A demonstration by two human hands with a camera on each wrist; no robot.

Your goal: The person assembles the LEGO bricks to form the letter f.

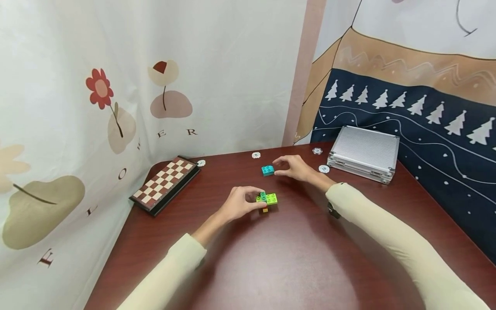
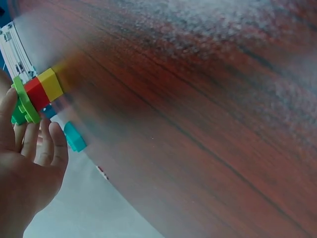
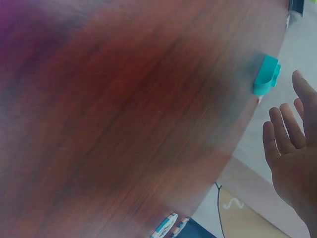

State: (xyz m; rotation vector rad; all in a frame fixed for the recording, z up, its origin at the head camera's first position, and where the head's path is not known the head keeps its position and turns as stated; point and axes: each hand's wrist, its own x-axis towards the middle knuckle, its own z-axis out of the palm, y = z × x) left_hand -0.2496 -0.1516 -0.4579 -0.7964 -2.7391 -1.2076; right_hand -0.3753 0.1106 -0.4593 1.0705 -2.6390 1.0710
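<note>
My left hand (image 1: 241, 203) pinches a small stack of toy building bricks (image 1: 272, 198) between thumb and fingers. In the left wrist view a lime green brick (image 2: 26, 100) and a darker green one top the stack, with a red brick (image 2: 37, 93) and a yellow brick (image 2: 50, 84) below. A teal brick (image 1: 267, 170) with studs on top sits on the table farther back. Just right of it is my right hand (image 1: 295, 168), its thumb and fingers apart and nothing between them. In the right wrist view, the teal brick (image 3: 267, 75) shows a curved side.
A checkered game board (image 1: 166, 180) lies at the left of the brown table (image 1: 294, 258). At the back right stands a silver case (image 1: 364, 148). Several poker chips, one a white chip (image 1: 256, 155), lie along the back. Printed curtains hang behind.
</note>
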